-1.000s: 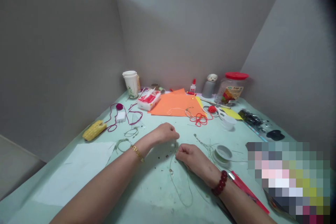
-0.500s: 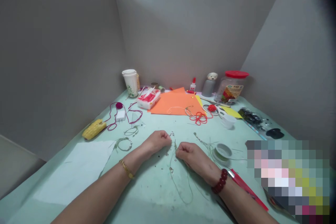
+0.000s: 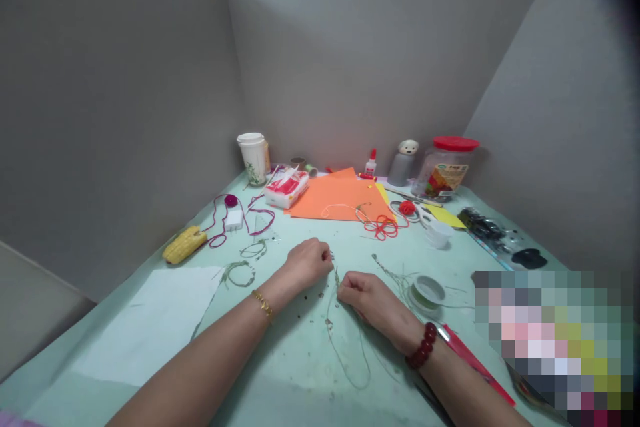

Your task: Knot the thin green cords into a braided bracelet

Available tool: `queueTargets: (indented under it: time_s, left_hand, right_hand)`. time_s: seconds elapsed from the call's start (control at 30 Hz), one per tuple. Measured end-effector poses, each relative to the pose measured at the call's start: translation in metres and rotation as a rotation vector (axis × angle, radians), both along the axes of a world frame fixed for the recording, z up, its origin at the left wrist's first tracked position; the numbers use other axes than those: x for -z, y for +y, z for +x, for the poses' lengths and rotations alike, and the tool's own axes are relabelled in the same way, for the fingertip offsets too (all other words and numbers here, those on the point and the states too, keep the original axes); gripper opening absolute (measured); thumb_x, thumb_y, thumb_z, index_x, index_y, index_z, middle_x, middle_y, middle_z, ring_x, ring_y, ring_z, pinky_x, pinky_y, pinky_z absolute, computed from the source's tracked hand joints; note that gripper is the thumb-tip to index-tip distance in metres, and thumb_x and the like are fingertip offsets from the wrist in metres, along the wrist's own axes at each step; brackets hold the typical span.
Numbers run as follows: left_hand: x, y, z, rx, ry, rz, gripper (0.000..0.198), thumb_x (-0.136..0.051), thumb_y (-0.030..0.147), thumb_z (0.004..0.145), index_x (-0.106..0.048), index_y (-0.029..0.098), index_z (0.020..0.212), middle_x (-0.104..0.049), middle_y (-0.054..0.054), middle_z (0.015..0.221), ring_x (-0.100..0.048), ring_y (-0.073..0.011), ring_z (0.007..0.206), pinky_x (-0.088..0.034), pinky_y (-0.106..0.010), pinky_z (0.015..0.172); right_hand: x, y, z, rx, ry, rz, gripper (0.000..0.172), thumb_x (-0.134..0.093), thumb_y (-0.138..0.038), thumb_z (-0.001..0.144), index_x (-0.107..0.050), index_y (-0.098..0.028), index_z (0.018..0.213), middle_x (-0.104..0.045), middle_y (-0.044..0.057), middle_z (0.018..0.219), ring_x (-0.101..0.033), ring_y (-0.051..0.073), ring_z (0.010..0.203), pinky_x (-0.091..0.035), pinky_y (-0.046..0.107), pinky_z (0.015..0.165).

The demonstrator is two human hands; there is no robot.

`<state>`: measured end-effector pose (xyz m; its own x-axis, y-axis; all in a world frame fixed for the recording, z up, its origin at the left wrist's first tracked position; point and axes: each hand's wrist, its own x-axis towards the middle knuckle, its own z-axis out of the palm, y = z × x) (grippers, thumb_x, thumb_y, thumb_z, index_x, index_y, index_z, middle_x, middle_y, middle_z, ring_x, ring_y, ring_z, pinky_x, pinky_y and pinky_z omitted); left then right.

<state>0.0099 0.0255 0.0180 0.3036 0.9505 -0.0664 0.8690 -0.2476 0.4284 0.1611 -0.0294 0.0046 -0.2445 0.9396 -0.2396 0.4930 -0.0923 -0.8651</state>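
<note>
My right hand is closed in a pinch on a thin green cord, whose loop trails toward me on the table. A short knotted stretch of this cord stands up beside my right fingertips. To the left and slightly farther off, my left hand is closed, fingertips turned down near small beads; what it pinches, if anything, is too small to make out. Scattered tiny beads lie between and below my hands. Two green cord bracelets, the nearer one and a smaller one, rest left of my left hand.
Right of my right hand are a green cord spool and loose green strands. Orange paper, red cord, scissors and a red-lidded jar stand behind. White paper and a corn cob lie left.
My left hand has lifted slightly away, a little farther from me, with its wrist turned. My right hand stays in its pinch on the cord. The whole view has shifted slightly.
</note>
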Motion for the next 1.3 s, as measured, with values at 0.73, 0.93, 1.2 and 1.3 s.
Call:
queueTargets:
  time_s: [0.73,0.93,1.2,1.3]
  left_hand:
    - [0.007,-0.054,-0.01,-0.076,-0.524,-0.287,0.022,-0.044,0.033,0.077,-0.058,0.016,0.081,-0.054,0.002,0.054,-0.045,-0.0092,0.042,-0.033,-0.02,0.042]
    - [0.015,-0.045,-0.002,-0.078,-0.531,-0.284,0.017,-0.047,0.032,0.073,-0.056,0.017,0.072,-0.047,0.005,0.049,-0.043,-0.0081,0.039,-0.031,-0.019,0.04]
    - [0.024,-0.042,-0.01,-0.054,-0.61,-0.394,0.018,-0.041,0.032,0.077,-0.051,0.018,0.074,-0.051,0.003,0.045,-0.045,-0.0092,0.036,-0.034,-0.019,0.039]
    - [0.026,-0.042,-0.008,-0.074,-0.711,-0.497,0.017,-0.042,0.033,0.077,-0.049,0.018,0.074,-0.054,0.002,0.049,-0.048,-0.009,0.037,-0.037,-0.02,0.041]
  right_hand:
    - [0.002,0.002,0.0,0.007,-0.029,0.022,0.017,-0.048,-0.022,0.073,-0.041,-0.018,0.058,-0.034,-0.007,0.047,-0.028,0.006,0.045,-0.019,0.021,0.044]
    - [0.007,0.003,0.0,0.016,-0.026,0.025,0.021,-0.048,-0.025,0.074,-0.037,-0.018,0.058,-0.032,-0.007,0.047,-0.026,0.006,0.046,-0.017,0.021,0.043]
    - [0.0,0.001,0.0,-0.004,-0.043,0.013,0.015,-0.048,-0.023,0.073,-0.043,-0.017,0.06,-0.036,-0.006,0.048,-0.029,0.006,0.046,-0.019,0.02,0.043]
    - [-0.001,0.001,0.0,-0.02,-0.032,-0.008,0.018,-0.05,-0.026,0.073,-0.044,-0.017,0.06,-0.036,-0.006,0.047,-0.027,0.006,0.045,-0.018,0.021,0.042]
